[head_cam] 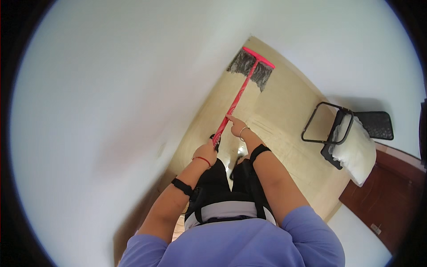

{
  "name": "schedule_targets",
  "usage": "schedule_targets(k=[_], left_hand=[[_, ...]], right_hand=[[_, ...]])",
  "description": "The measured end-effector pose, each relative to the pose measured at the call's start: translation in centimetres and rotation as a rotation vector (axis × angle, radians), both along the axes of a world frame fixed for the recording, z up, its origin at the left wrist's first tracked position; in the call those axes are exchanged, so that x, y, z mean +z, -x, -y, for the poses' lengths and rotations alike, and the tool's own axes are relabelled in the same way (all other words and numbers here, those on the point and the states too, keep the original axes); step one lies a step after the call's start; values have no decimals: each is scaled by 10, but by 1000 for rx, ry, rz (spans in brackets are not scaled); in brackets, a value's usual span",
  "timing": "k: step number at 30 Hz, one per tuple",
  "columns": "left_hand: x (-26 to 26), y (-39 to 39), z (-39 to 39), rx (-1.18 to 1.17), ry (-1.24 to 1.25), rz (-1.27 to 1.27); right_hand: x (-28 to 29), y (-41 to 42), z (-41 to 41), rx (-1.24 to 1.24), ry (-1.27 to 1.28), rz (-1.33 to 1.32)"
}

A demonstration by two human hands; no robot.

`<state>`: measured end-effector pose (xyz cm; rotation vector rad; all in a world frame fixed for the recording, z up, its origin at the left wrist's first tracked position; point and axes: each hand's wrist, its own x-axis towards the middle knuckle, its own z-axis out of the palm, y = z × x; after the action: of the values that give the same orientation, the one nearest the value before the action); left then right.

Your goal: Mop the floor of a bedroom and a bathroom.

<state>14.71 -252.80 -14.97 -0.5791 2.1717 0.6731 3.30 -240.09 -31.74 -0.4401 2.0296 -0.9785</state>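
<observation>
A mop with a pink head point(258, 57) and dark grey strands point(245, 63) rests on the floor near the room's corner. Its red patterned handle point(238, 95) slopes back towards me. My left hand point(205, 154) is closed around the upper end of this handle, in front of my thighs. Farther down the shaft, my right hand point(237, 126) holds it with the index finger stretched across it. The thumb of the right hand is hidden. The strands fan out on the near side of the head, their left edge close to the wall.
A white wall point(110, 110) runs close along my left, another wall point(350, 56) stands ahead. On the right, a black-framed chair point(328, 140) bears a white stuffed plastic bag point(357, 150). Behind it is a brown door point(377, 197). The pale yellow floor point(280, 103) lies between.
</observation>
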Motion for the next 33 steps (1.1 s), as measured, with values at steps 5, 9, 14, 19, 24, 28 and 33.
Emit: schedule_targets(k=[5, 9, 14, 19, 24, 28, 33], left_hand=[[3, 64, 7, -87, 5, -20], [-17, 91, 28, -131, 52, -37], [-41, 87, 46, -154, 44, -60], [-67, 17, 67, -120, 231, -134], [-99, 10, 121, -237, 447, -233], [-76, 63, 136, -320, 444, -276], [-66, 94, 159, -419, 435, -303]], right_hand=[[24, 67, -5, 52, -30, -57], [14, 123, -4, 117, -191, -87], [-47, 177, 39, 376, -422, -351], [-109, 190, 95, 931, -562, -494], [-154, 191, 120, 830, -426, -410], [-157, 212, 121, 652, -346, -476], [-158, 219, 121, 558, -376, -449]])
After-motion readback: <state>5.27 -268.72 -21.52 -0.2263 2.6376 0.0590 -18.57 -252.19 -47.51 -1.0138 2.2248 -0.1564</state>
